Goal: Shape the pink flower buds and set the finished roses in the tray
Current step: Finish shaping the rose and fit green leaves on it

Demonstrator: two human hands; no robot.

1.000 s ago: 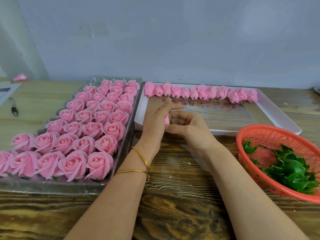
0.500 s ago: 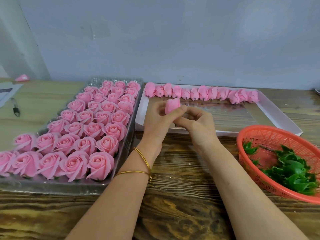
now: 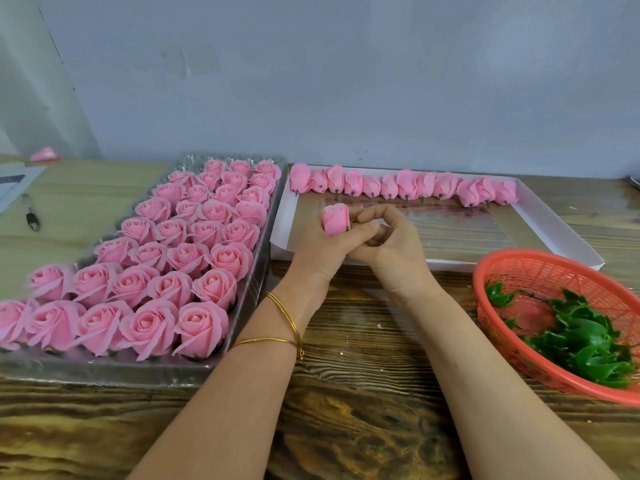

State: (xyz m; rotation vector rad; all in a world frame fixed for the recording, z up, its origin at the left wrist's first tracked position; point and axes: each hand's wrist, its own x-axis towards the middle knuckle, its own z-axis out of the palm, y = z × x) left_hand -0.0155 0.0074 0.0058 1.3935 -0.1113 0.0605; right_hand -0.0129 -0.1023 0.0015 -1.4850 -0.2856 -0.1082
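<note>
One second ago the two hands were closed together and only a little pink showed between them. Now the small pink flower bud (image 3: 335, 219) stands upright and in full view above the fingers, over the near edge of the shallow white cardboard box (image 3: 561, 233).

The left hand (image 3: 318, 251) holds the bud from below, fingers curled round its lower part. The right hand (image 3: 388, 244) has its fingers bent narrow, and the tips seem to pinch at the bud's base on the right side.

I judge that the base is now fitted and the petals come next, because this bud is tighter than the finished pink roses (image 3: 201, 327) in the clear plastic tray (image 3: 104, 370) on the left. A row of unshaped pink buds (image 3: 405, 183) waits at the far side of the box.
</note>
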